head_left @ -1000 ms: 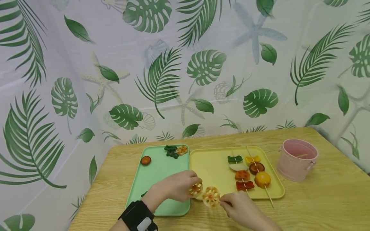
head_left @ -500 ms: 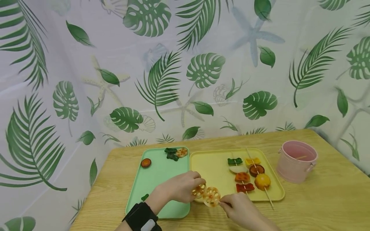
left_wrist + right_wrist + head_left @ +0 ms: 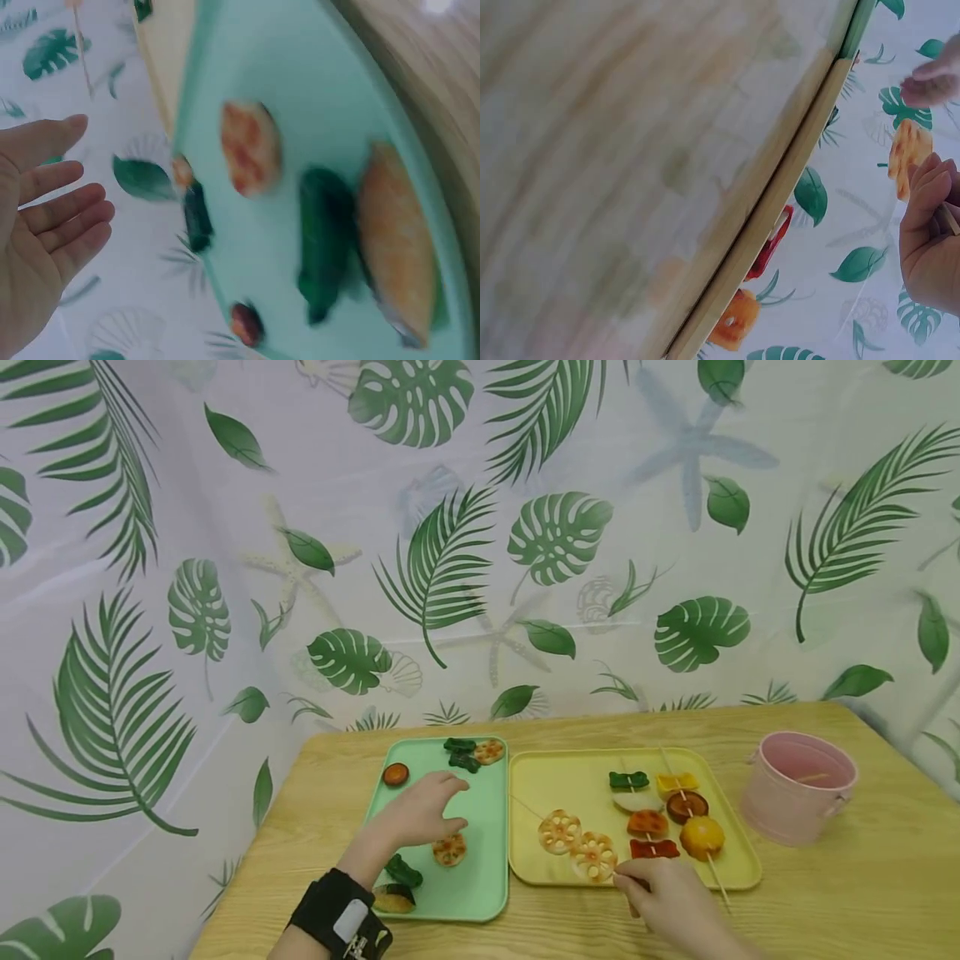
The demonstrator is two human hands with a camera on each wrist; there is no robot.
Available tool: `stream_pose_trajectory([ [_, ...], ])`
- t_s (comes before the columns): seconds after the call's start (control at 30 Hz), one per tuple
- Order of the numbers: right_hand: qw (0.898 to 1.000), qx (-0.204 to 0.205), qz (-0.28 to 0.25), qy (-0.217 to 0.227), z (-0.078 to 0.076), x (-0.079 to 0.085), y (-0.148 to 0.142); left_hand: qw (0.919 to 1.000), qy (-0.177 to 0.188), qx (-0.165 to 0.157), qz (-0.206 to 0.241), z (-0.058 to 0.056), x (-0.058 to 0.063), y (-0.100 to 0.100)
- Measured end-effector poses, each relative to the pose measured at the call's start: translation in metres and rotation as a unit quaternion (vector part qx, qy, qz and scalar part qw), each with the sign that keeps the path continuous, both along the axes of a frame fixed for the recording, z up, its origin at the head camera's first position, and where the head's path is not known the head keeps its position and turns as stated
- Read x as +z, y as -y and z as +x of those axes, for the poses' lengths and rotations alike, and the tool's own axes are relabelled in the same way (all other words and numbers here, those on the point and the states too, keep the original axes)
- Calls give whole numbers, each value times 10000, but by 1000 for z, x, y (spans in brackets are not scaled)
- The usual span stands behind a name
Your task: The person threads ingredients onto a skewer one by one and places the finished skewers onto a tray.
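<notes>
My right hand [image 3: 671, 893] pinches the lower end of a wooden skewer [image 3: 527, 807] above the front of the yellow tray [image 3: 540, 768]. Threaded on it are two toy lotus root slices, a farther one [image 3: 559, 832] and a nearer one [image 3: 595, 857]. Over the green tray [image 3: 480, 885], my left hand [image 3: 416, 810] holds nothing, its fingers spread. Just below that hand lies a loose lotus root slice [image 3: 450, 852]. A dark green piece [image 3: 402, 871] and a tan, dark-edged piece [image 3: 393, 900] lie at the tray's near left; the left wrist view is blurred.
Two loaded skewers, one with a red piece [image 3: 654, 849] and one with a yellow round piece [image 3: 702, 837], lie on the yellow tray's right. A pink bucket [image 3: 798, 789] stands farther right. A brown round slice [image 3: 396, 774] and green pieces [image 3: 461, 753] lie farther back on the green tray.
My left hand has let go of the lotus root slice on the skewer and moved left over the green tray. The right hand still holds the skewer. The head view has shifted slightly.
</notes>
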State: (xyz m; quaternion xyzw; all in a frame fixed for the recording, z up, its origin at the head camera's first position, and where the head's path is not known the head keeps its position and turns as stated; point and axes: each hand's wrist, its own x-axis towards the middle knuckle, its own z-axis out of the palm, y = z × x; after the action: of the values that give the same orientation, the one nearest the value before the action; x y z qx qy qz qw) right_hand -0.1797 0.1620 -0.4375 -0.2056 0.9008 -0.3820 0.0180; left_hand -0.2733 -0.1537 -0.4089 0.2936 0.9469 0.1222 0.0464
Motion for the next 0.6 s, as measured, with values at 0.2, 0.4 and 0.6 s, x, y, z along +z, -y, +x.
stream_pose_trajectory([
  [0.2, 9999, -103, 88, 80, 2, -3, -11, 9968, 624, 481, -133, -4, -26, 25],
  [0.4, 9995, -56, 101, 303, 6, -5, -14, 9927, 985, 156, -676, 0, -42, 23],
  [0.6, 9993, -174, 109, 325, 7, -3, -18, 9912, 820, -206, -1023, -5, -46, 17],
])
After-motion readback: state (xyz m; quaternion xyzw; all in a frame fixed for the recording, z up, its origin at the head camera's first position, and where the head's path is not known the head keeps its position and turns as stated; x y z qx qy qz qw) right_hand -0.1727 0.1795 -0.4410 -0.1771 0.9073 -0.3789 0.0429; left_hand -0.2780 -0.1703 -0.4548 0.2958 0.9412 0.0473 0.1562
